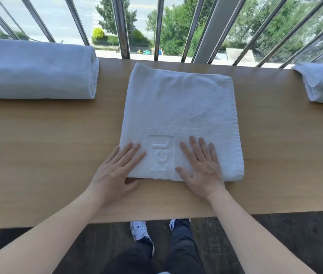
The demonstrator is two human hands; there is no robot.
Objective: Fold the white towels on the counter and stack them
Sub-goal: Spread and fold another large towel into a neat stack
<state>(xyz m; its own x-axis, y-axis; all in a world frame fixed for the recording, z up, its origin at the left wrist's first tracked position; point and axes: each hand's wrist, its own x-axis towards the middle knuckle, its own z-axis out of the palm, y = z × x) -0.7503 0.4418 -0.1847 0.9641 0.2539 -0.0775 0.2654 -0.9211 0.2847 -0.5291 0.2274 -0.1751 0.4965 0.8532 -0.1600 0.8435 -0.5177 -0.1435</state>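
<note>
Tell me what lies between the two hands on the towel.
In the head view, the embossed logo patch of the folded towel lies between the left hand and right hand.

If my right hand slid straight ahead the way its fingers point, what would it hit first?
Only more of the folded towel under the right hand; past its far edge, probably the window bars.

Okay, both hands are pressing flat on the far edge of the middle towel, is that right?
Not quite. The head view shows the left hand and right hand pressing flat on the near edge of the middle towel, not the far edge.
</note>
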